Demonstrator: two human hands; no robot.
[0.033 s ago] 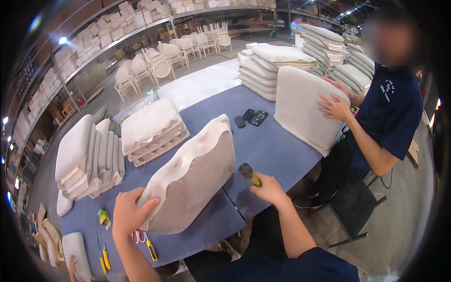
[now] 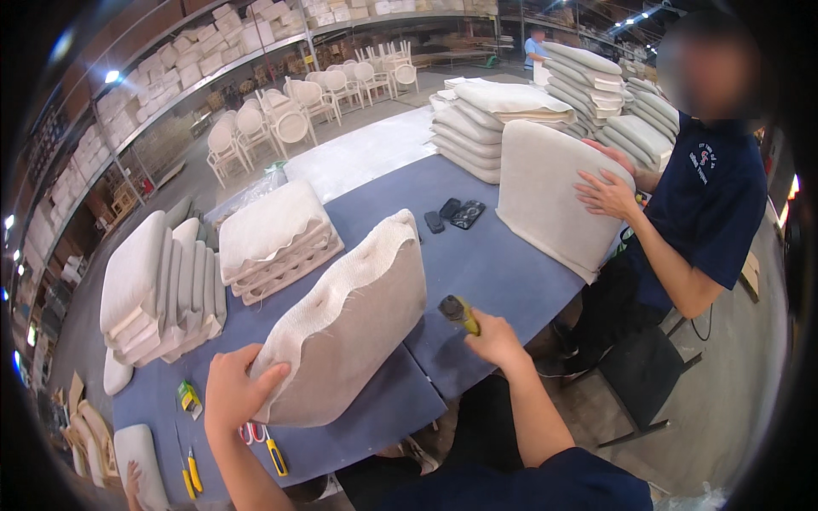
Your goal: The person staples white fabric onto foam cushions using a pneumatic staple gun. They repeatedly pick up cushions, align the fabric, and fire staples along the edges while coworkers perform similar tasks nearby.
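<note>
Watching remotely, I see the left hand (image 2: pixel 234 390) gripping the near-left end of a pale cushion (image 2: pixel 358 332), tilted over the near part of the blue table (image 2: pixel 477 260). The right hand (image 2: pixel 497 342), wrapped around a yellow-and-black tool (image 2: pixel 458 312), is to the right, apart from the cushion.

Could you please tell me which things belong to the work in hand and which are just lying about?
Work in hand: cushion (left hand), yellow-black tool (right hand).
Apparently lying about: green-and-yellow box, small black items.
</note>
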